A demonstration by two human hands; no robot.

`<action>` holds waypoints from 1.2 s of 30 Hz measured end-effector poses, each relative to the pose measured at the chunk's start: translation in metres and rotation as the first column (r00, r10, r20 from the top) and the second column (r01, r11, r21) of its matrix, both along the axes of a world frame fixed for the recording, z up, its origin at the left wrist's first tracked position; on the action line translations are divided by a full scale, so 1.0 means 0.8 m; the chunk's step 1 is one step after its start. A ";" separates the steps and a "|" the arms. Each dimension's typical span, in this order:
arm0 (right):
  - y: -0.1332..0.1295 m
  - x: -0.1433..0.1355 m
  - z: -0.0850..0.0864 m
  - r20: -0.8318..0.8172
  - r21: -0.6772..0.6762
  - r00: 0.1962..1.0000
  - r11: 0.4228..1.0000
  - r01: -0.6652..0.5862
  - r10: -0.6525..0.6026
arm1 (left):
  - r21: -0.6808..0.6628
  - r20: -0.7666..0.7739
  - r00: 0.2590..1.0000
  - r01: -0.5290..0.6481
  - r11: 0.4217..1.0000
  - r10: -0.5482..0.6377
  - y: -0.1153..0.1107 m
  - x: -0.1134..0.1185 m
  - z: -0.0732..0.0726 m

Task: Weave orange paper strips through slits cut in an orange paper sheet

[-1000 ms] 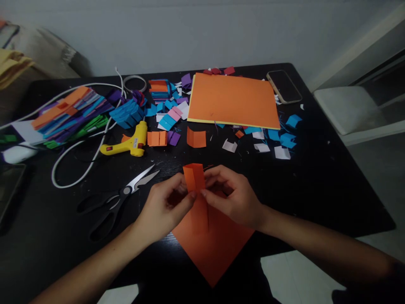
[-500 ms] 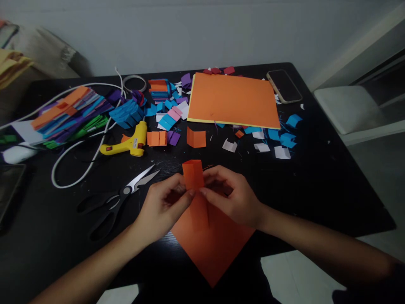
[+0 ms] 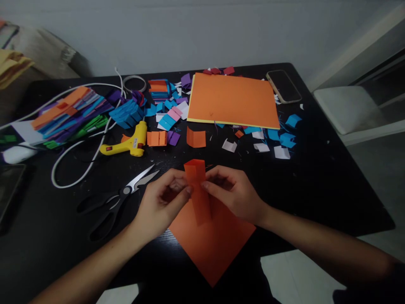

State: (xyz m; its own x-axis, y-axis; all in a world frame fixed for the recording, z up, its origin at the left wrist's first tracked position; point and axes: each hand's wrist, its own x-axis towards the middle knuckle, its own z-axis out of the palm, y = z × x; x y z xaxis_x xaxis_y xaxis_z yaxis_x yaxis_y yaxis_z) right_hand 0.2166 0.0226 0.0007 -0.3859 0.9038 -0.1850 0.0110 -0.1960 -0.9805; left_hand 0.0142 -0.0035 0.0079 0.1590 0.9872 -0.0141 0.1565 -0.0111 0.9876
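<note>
A folded orange paper strip (image 3: 200, 204) stands upright between my hands, its top end creased open. My left hand (image 3: 163, 202) pinches its left edge between thumb and fingers. On the opposite edge, my right hand (image 3: 237, 192) grips the strip the same way, thumb in front. Below them an orange square sheet (image 3: 215, 253) lies on the black table with one corner toward me. Black-handled scissors (image 3: 126, 191) lie spread apart to the left of my left hand.
Behind my hands are a yellow glue gun (image 3: 126, 145), small folded papers (image 3: 196, 138) and a stack of orange sheets (image 3: 234, 99). A phone (image 3: 284, 86) rests at the back right. A white cable (image 3: 57, 179) loops on the left, near bundled paper strips (image 3: 69, 112).
The orange strip has shifted slightly up and right, and its top fold shows wider. My fingers sit a little differently along its edges, still holding it.
</note>
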 end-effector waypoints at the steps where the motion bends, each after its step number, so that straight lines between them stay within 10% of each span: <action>1: 0.000 0.000 -0.001 -0.003 0.003 1.000 1.000 0.006 -0.006 | 0.020 -0.001 1.000 -0.006 1.000 0.006 0.000 0.000 0.000; 36: -0.010 0.001 -0.006 -0.009 0.218 0.999 0.975 0.046 -0.045 | 0.164 -0.182 0.983 0.016 0.986 0.014 -0.002 -0.004 -0.004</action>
State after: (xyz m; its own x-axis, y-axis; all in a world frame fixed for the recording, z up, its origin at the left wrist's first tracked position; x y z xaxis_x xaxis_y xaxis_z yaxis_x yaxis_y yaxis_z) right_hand 0.2171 0.0149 -0.0038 -0.3437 0.9389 0.0197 0.0027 0.0219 -0.9998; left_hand 0.0112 -0.0054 0.0047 0.1694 0.9783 0.1189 0.3337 -0.1705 0.9271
